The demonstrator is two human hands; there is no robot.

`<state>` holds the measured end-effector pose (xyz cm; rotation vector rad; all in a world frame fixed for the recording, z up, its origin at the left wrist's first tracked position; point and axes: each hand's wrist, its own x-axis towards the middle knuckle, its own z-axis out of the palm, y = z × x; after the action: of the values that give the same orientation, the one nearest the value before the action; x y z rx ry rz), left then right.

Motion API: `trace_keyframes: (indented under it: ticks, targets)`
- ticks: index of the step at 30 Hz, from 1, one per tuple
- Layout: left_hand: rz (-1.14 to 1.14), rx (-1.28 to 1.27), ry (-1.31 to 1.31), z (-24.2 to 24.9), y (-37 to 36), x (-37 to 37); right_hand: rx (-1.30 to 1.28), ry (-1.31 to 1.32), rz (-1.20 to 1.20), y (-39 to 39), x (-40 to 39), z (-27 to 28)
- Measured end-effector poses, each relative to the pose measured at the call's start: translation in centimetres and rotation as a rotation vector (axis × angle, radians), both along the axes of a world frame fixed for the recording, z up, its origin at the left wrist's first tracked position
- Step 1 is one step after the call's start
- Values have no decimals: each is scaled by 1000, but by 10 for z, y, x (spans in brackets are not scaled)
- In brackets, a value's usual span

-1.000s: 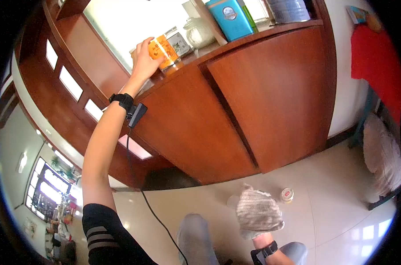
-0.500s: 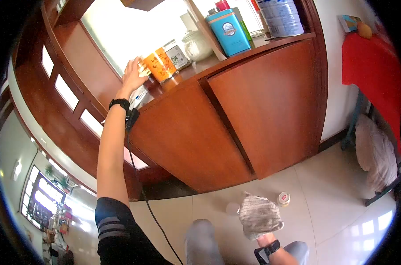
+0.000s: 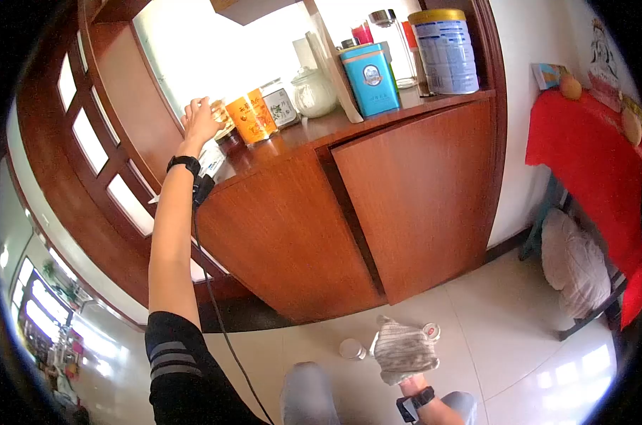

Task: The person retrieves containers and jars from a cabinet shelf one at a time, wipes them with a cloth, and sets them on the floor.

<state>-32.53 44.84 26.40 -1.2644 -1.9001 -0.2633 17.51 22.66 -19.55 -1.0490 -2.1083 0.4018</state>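
My left hand [image 3: 203, 122] reaches up to the shelf, its fingers curled round a small jar [image 3: 223, 119] with a yellowish upper part and a dark base. An orange canister [image 3: 251, 117] stands right beside that jar. Low in front of me, my right hand [image 3: 410, 386] is mostly covered by a grey-brown striped cloth [image 3: 404, 348] bunched over it; its fingers are hidden. Close to the cloth, a clear round container [image 3: 352, 348] and a small jar with a white-and-red lid [image 3: 431, 331] stand on the floor.
The wooden cabinet [image 3: 285, 241] carries a white-labelled jar [image 3: 281, 105], a pale lidded pot [image 3: 314, 92], a blue tin [image 3: 373, 79] and a large can [image 3: 445, 53]. A black cable [image 3: 222, 333] hangs beside my left arm. Rightward is a red-covered table [image 3: 576, 142].
The view has shifted, so more of the upper shelf and red-covered table shows. My left hand stays at the small jar; the cloth remains over my right hand and now partly overlaps the white-lidded jar.
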Motion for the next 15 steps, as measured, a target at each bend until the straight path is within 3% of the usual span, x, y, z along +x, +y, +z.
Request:
trace_keyframes:
  ticks: [3,6,10,13,14,15]
  targets:
    - [-53,197,-146,-5,-37,72,33,-51,-7,-1,1,-2]
    - [-178,261,-263,-3,-31,64,53,-82,-12,0,2,-4]
    - [-191,496,-112,-20,-28,76,79,-106,-15,-1,4,-3]
    - [-108,392,-136,-22,-37,85,102,-137,-32,1,4,-5]
    - [-114,476,17,-28,-33,76,112,-141,-35,1,3,-7]
    - [-163,499,-89,-28,-27,68,117,-143,-37,1,1,-8]
